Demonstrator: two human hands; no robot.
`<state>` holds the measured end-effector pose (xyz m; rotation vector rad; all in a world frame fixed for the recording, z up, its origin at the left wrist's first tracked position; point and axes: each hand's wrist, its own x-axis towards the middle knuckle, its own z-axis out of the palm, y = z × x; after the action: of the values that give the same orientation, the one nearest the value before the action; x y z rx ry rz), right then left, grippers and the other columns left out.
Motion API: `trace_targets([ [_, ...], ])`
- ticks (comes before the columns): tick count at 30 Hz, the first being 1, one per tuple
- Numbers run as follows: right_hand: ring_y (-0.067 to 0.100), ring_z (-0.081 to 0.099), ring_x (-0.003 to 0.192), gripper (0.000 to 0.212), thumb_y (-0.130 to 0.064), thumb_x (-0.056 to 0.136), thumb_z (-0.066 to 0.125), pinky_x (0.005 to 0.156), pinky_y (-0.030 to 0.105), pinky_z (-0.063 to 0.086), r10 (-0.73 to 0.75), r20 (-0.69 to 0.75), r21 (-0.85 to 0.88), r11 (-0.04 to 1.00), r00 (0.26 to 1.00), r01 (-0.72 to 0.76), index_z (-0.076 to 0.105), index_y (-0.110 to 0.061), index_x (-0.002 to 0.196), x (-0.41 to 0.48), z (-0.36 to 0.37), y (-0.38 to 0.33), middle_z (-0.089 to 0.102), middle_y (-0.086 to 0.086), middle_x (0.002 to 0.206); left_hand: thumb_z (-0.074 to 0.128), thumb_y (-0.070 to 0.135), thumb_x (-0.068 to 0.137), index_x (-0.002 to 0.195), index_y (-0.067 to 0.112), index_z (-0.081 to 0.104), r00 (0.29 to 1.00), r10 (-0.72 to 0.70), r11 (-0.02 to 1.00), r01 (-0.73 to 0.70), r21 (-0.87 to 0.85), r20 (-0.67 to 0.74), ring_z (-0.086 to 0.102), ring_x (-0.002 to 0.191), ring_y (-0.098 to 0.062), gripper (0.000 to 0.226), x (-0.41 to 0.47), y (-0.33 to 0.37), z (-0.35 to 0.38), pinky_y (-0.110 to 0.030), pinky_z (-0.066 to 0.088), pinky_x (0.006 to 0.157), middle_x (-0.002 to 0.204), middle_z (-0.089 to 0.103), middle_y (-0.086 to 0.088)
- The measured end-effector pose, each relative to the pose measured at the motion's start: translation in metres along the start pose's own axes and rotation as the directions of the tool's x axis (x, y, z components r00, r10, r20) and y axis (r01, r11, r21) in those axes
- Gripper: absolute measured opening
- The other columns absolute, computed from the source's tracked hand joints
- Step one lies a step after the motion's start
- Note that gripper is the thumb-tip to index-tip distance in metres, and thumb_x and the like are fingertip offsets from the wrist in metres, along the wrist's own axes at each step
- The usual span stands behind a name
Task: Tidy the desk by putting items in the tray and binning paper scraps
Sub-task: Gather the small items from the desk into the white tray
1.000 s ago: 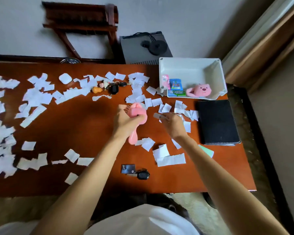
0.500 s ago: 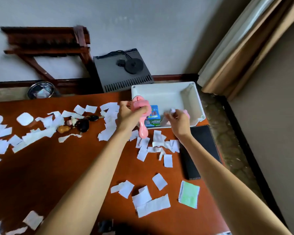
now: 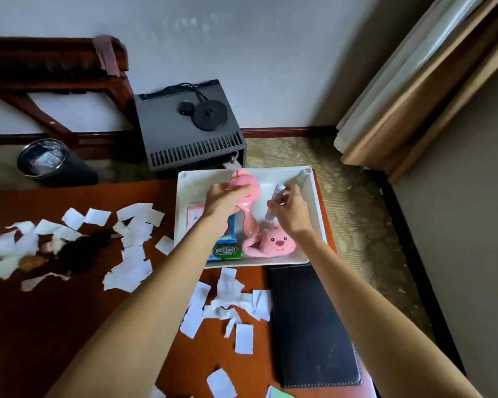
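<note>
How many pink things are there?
3: the pink fan in the left hand over the tray, the pink plush at its near side, a pink packet by its left wall, half hidden. More may be hidden.

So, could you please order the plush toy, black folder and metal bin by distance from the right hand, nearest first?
1. Plush toy, in the tray, beside the right hand.
2. Black folder, on the desk, right side.
3. Metal bin, off the desk, far left.

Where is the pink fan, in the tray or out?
Not yet released: the left hand grips the pink fan over the white tray, handle down.
</note>
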<state>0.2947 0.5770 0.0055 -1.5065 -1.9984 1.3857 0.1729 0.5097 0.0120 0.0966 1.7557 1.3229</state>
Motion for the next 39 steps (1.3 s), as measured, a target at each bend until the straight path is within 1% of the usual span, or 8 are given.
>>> trace_targets([
  [9,0.028,0.061,0.08,0.03,-0.006,0.087,0.06,0.053,0.016,0.038,0.011,0.003,-0.003,1.0,1.0,-0.011,0.048,0.005,0.112,0.024,0.008,0.015,0.065,0.023,0.105,0.07,0.012,0.08,0.117,0.006,0.055,0.997,0.008,0.996,-0.015,0.087,0.075,0.059,0.095,-0.025,0.04,0.025,-0.004,0.005,-0.035,0.05,0.09,0.105,0.06,-0.01],
  [13,0.023,0.057,0.069,0.028,-0.008,0.086,0.061,0.039,0.009,0.041,0.013,0.026,-0.026,1.0,1.0,-0.012,0.052,0.002,0.111,0.026,0.011,0.018,0.066,0.022,0.102,0.06,-0.007,0.082,0.088,0.01,0.059,0.993,0.004,0.995,-0.015,0.099,0.114,0.054,0.09,-0.022,0.018,0.022,-0.001,0.004,-0.034,0.05,0.082,0.096,0.056,-0.007],
  [15,0.022,0.057,0.069,0.027,-0.009,0.087,0.062,0.05,0.02,0.047,0.016,0.032,-0.047,0.999,0.999,-0.014,0.054,0.002,0.11,0.025,0.013,0.019,0.067,0.022,0.1,0.057,-0.012,0.081,0.08,0.013,0.057,0.986,-0.003,0.997,-0.01,0.073,0.167,0.053,0.086,-0.02,0.026,0.02,-0.003,0.003,-0.031,0.049,0.076,0.095,0.055,-0.007],
  [17,0.021,0.057,0.07,0.026,-0.011,0.087,0.062,0.061,0.026,0.046,0.023,0.032,-0.075,0.997,0.999,-0.021,0.055,0.001,0.109,0.024,0.014,0.02,0.068,0.021,0.1,0.068,-0.003,0.078,0.098,0.012,0.06,0.985,0.004,0.987,-0.031,0.156,0.173,0.059,0.094,-0.021,0.026,0.019,-0.008,-0.001,-0.035,0.051,0.085,0.103,0.06,-0.007],
  [20,0.02,0.055,0.073,0.025,-0.011,0.088,0.06,0.062,0.022,0.041,0.03,0.032,-0.102,0.994,0.999,-0.027,0.056,0.0,0.109,0.024,0.015,0.021,0.068,0.02,0.102,0.072,0.004,0.076,0.12,0.006,0.054,0.992,-0.025,0.981,0.001,0.192,0.123,0.059,0.1,-0.021,0.047,0.021,-0.017,-0.003,-0.028,0.054,0.075,0.111,0.06,-0.007],
  [28,0.033,0.064,0.092,0.03,-0.015,0.087,0.063,0.079,0.035,0.05,0.038,0.058,-0.09,0.995,0.998,-0.033,0.057,0.0,0.112,0.027,0.019,0.018,0.067,0.021,0.107,0.064,0.013,0.086,0.116,0.009,0.051,0.996,-0.064,0.994,0.059,0.093,0.055,0.056,0.102,-0.021,0.033,0.027,-0.016,0.001,-0.034,0.05,0.086,0.105,0.056,-0.004],
  [34,0.032,0.066,0.091,0.031,-0.02,0.086,0.065,0.082,0.041,0.054,0.048,0.076,-0.108,0.993,0.996,-0.04,0.062,-0.005,0.113,0.025,0.02,0.017,0.069,0.019,0.103,0.06,0.016,0.086,0.115,0.005,0.059,0.99,0.128,0.914,-0.093,0.394,-0.061,0.063,0.101,-0.029,0.031,0.026,-0.015,-0.005,-0.044,0.054,0.089,0.103,0.063,-0.011],
  [39,0.031,0.063,0.094,0.037,-0.027,0.085,0.065,0.086,0.043,0.052,0.064,0.104,-0.184,0.982,0.992,-0.045,0.062,-0.011,0.119,0.026,0.016,0.021,0.069,0.014,0.101,0.06,0.018,0.087,0.112,0.002,0.058,0.989,0.133,0.875,-0.088,0.476,-0.062,0.067,0.082,-0.03,0.029,0.019,-0.013,-0.005,-0.045,0.058,0.081,0.105,0.065,-0.017],
])
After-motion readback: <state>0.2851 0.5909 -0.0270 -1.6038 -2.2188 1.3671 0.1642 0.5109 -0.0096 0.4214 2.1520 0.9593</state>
